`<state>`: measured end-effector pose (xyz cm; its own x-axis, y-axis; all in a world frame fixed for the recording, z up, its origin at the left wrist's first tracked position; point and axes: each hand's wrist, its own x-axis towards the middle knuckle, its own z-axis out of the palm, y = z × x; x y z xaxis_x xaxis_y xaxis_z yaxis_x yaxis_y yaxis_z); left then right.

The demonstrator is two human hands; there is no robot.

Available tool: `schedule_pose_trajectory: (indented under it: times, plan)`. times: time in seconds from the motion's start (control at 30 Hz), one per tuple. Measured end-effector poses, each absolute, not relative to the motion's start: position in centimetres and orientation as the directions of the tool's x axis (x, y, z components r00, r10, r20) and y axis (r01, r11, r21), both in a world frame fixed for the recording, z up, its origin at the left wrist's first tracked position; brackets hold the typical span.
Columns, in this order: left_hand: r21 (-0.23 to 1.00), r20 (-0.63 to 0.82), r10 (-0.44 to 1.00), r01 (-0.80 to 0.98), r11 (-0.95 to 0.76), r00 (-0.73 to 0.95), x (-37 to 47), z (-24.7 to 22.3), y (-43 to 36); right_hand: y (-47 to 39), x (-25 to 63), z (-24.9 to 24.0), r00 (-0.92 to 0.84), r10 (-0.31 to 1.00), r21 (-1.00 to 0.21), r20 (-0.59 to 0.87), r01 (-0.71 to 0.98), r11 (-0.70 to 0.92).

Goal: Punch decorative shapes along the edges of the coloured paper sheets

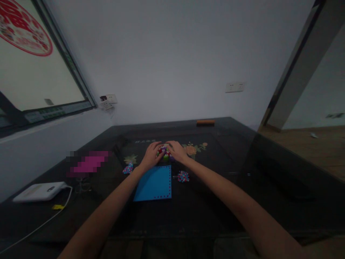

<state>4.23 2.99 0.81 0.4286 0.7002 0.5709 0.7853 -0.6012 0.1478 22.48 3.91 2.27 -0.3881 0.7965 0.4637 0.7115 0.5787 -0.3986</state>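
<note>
A cluster of small round pieces (166, 154) in red, green and purple, with white spots, sits on the dark table. My left hand (152, 154) curves round its left side, thumb against the front pieces. From the right, my right hand (176, 151) bends its fingers over the top. Both hands cup the cluster between them, and fingers hide part of it. Just in front lies a blue square sheet (155, 185) with small dark dots along its right and lower edges. Heaps of tiny blue, red and white bits flank it: one heap (183, 176) right, another (128, 168) beside my left wrist.
A white device (40, 191) with a white cable (51, 217) lies at the table's left, near a yellow tag (58, 207). A blurred pink item (90, 162) is behind it. An orange-brown bar (205, 122) rests at the far edge, before the wall.
</note>
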Motion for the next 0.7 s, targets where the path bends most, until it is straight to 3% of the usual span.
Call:
schedule_pose_trajectory:
  times: [0.17,0.27,0.37,0.5,0.7]
  plan:
    - [0.125,0.545,0.587,0.635,-0.763,0.598,9.5,2.6,-4.8,-2.6,28.7,2.7,-0.541,0.677,-0.353,0.499,0.587,0.729]
    - [0.004,0.448,0.320,0.356,-0.935,0.835,12.1,1.5,-9.5,-7.1,31.7,1.0,-0.778,0.353,-0.131,0.520,0.335,0.933]
    - [-0.051,0.386,0.116,0.147,-0.988,0.915,13.5,-0.5,-12.1,-10.2,33.1,-1.2,-0.884,0.140,0.011,0.447,0.161,0.987]
    - [-0.048,0.391,0.020,0.042,-0.998,0.920,13.9,-2.3,-12.6,-11.7,33.0,-3.0,-0.898,0.095,0.035,0.430,0.122,0.992]
    - [-0.025,0.444,0.041,0.058,-0.998,0.895,13.9,-2.5,-12.4,-11.7,32.4,-2.8,-0.894,0.144,0.033,0.425,0.175,0.984]
